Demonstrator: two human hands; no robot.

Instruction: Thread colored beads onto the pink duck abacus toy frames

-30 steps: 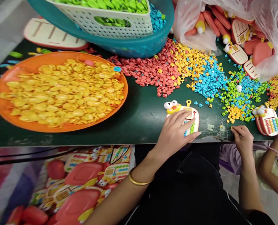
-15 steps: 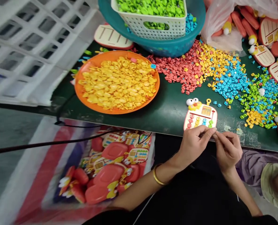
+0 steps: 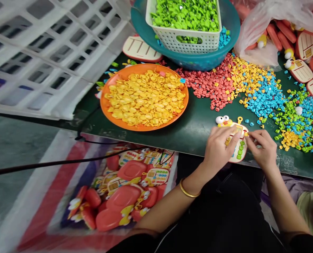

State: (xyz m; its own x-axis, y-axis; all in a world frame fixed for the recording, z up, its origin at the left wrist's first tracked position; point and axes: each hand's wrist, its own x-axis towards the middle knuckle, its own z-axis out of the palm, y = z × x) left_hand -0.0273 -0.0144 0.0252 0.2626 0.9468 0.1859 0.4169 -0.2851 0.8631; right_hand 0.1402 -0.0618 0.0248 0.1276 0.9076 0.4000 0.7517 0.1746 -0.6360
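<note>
A cream-and-red toy board (image 3: pixel 242 154) with a bird head, bulging white eyes and a yellow loop lies at the near table edge. Coloured beads line its face, the green ones plainly visible. My left hand (image 3: pixel 218 149) lies over its left and middle part, thumb and fingertips close together; whatever they grip, if anything, is hidden. At the board's right side, my right hand (image 3: pixel 264 147) pinches a small yellow piece (image 3: pixel 246 134) near the red mark on the board's face.
An orange plate (image 3: pixel 103 105) of yellow discs stands left of the board. Behind are a teal basin (image 3: pixel 232 38) and a white basket (image 3: pixel 161 31) of green pieces. Loose red, yellow, blue and green beads (image 3: pixel 267 96) spread rightward. A white crate (image 3: pixel 64 66) borders the left.
Both hands have moved from the board's near edge up over its face and are now slightly apart. A yellow piece now shows at my right fingertips. The view has shifted a little.
</note>
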